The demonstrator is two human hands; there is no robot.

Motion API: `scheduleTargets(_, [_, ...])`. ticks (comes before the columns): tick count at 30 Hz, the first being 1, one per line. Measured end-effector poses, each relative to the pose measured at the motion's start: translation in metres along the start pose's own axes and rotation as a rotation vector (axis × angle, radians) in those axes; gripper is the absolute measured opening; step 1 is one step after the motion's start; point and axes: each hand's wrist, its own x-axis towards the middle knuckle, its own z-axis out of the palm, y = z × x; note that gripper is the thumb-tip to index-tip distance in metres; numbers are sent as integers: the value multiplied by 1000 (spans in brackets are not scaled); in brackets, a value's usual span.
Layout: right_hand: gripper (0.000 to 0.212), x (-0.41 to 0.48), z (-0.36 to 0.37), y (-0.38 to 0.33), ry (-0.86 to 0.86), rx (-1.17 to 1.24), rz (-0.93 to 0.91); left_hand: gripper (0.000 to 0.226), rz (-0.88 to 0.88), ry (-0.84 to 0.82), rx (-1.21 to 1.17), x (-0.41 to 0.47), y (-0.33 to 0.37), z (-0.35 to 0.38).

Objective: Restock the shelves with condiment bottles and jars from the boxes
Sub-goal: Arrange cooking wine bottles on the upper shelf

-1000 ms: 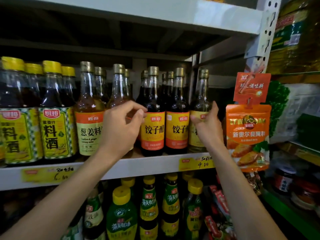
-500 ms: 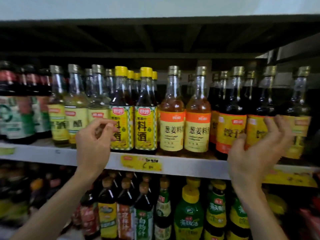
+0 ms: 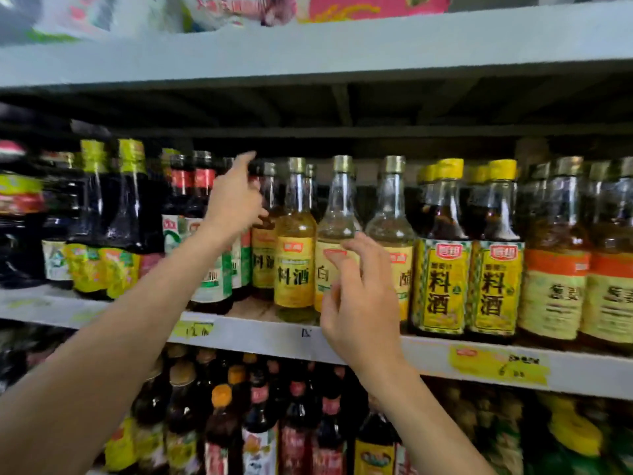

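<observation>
The middle shelf (image 3: 270, 332) carries a tight row of condiment bottles. My left hand (image 3: 234, 200) reaches among the dark bottles on the left, its forefinger stretched up to the cap of a dark soy bottle (image 3: 202, 186) and its thumb spread toward a yellow-labelled cooking wine bottle (image 3: 296, 241). It holds nothing that I can see. My right hand (image 3: 358, 296) hovers in front of the label of a clear white vinegar bottle (image 3: 339, 210), fingers loosely bent and empty. Beside it stands a second clear bottle (image 3: 392, 214).
Yellow-capped cooking wine bottles (image 3: 442, 279) and orange-labelled bottles (image 3: 555, 279) fill the shelf to the right. Large dark bottles (image 3: 102, 217) stand at the left. The upper shelf board (image 3: 308, 53) hangs close above the caps. Several more bottles (image 3: 298, 416) crowd the shelf below.
The view has swung further left along the shelf. My left hand rose from the shelf edge to the dark bottles' necks. My right hand moved left to the clear vinegar bottle.
</observation>
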Motion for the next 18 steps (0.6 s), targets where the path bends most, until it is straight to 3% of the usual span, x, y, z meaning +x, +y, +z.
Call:
scheduleTargets(9, [31,11,48,-28,-3,-157,-2,62,-82,-274,111,66,4,18])
scheduleTargets(18, [32,10,65,-30,53,-257,-10,21,124,-217,267,54,8,-1])
